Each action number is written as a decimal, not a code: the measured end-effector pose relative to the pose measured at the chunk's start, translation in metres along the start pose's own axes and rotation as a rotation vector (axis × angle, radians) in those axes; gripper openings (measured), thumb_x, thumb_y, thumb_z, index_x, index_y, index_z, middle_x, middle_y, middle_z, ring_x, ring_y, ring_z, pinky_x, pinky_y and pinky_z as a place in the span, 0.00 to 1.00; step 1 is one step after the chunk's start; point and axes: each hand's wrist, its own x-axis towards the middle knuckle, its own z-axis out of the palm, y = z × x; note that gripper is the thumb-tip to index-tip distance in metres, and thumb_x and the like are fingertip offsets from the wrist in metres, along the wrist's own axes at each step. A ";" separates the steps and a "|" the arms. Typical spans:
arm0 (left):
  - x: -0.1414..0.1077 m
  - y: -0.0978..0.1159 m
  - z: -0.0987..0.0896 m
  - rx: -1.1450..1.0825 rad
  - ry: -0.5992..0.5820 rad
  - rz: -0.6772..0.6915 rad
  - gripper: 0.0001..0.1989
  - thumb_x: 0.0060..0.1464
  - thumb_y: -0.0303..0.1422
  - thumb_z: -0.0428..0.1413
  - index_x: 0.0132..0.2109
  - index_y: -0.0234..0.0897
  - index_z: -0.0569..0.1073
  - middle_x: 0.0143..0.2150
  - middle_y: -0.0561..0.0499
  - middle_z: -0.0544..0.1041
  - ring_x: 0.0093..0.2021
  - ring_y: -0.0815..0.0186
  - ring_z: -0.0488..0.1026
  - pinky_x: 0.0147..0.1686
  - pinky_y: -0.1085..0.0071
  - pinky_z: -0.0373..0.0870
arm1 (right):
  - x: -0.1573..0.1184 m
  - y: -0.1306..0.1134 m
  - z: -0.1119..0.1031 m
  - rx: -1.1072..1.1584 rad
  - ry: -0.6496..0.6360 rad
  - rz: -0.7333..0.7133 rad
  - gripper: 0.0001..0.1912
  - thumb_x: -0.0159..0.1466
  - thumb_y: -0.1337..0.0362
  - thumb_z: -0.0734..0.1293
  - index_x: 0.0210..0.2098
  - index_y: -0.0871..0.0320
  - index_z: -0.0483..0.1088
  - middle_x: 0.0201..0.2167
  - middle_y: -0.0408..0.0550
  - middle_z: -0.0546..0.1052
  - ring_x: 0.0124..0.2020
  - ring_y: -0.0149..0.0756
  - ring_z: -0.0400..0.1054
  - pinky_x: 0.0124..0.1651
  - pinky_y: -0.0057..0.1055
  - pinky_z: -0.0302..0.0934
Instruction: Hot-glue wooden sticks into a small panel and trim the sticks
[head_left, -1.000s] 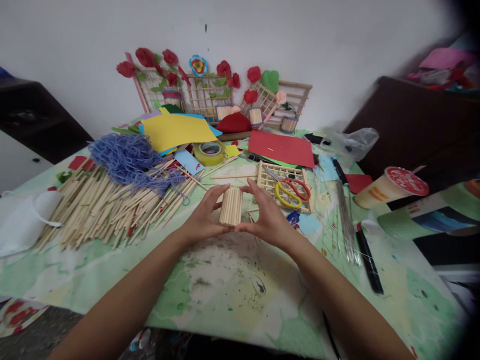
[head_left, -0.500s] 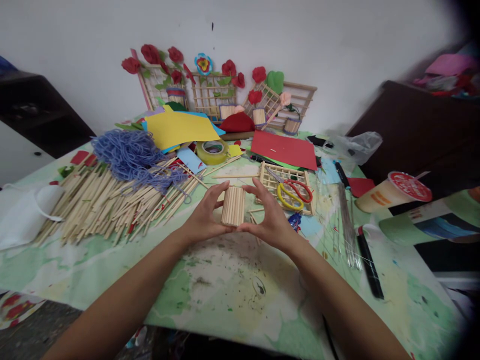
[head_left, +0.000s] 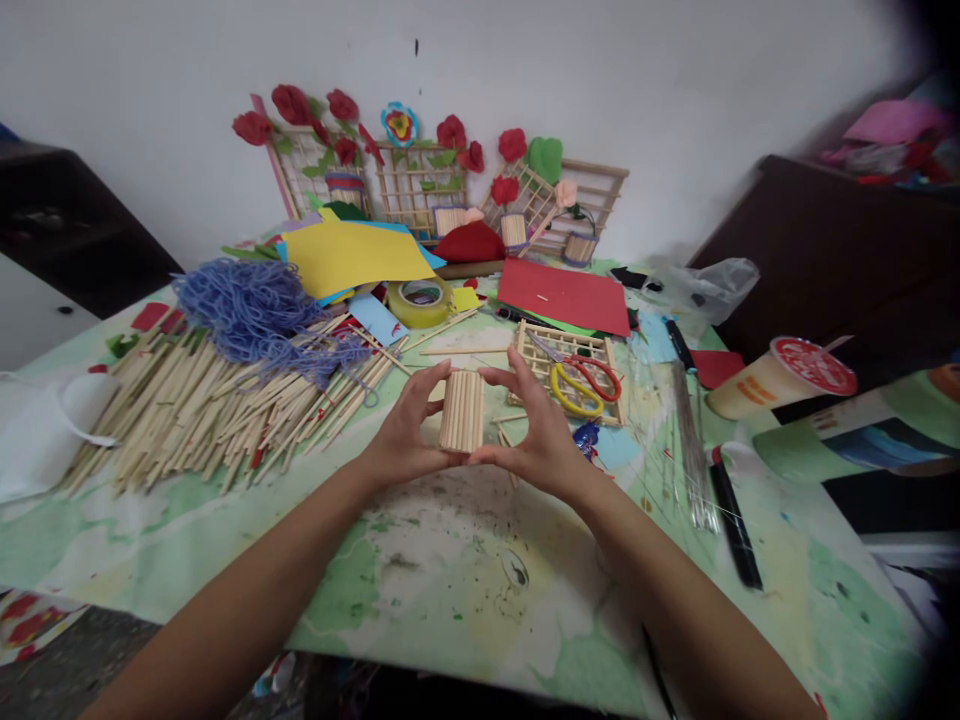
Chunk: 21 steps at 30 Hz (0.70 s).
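Two bare hands on my distant feed, left hand (head_left: 409,432) and right hand (head_left: 546,438), pinch the pale, ribbed wooden-stick block (head_left: 461,412) by its near and far ends over the green-and-white patterned tablecloth (head_left: 442,580) (presumably to keep its rods aligned), much as half a second ago, only the right forefinger (head_left: 520,371) standing slightly higher.

Small pale stick piece (head_left: 461,412): short wooden rods packed side by side, slightly tilted, held between hands (head_left: 406,430).
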 end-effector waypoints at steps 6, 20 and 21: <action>0.000 -0.001 0.000 -0.004 0.002 0.004 0.52 0.34 0.36 0.69 0.64 0.59 0.50 0.61 0.45 0.54 0.63 0.49 0.54 0.53 0.49 0.69 | 0.001 -0.001 -0.001 0.008 0.010 -0.008 0.61 0.48 0.44 0.72 0.67 0.49 0.31 0.56 0.56 0.68 0.56 0.47 0.63 0.57 0.50 0.56; -0.001 -0.004 0.001 0.065 0.018 0.060 0.54 0.34 0.37 0.69 0.65 0.57 0.49 0.62 0.44 0.56 0.62 0.49 0.56 0.54 0.49 0.68 | -0.001 0.005 -0.003 -0.018 -0.033 -0.014 0.60 0.50 0.46 0.72 0.67 0.49 0.31 0.57 0.57 0.66 0.59 0.48 0.59 0.59 0.51 0.54; -0.001 -0.004 0.001 0.071 0.020 0.062 0.53 0.34 0.37 0.69 0.65 0.56 0.49 0.62 0.44 0.56 0.62 0.49 0.56 0.54 0.49 0.67 | -0.001 0.006 -0.003 -0.022 -0.036 -0.015 0.59 0.50 0.46 0.72 0.67 0.50 0.31 0.57 0.57 0.66 0.60 0.48 0.59 0.59 0.52 0.54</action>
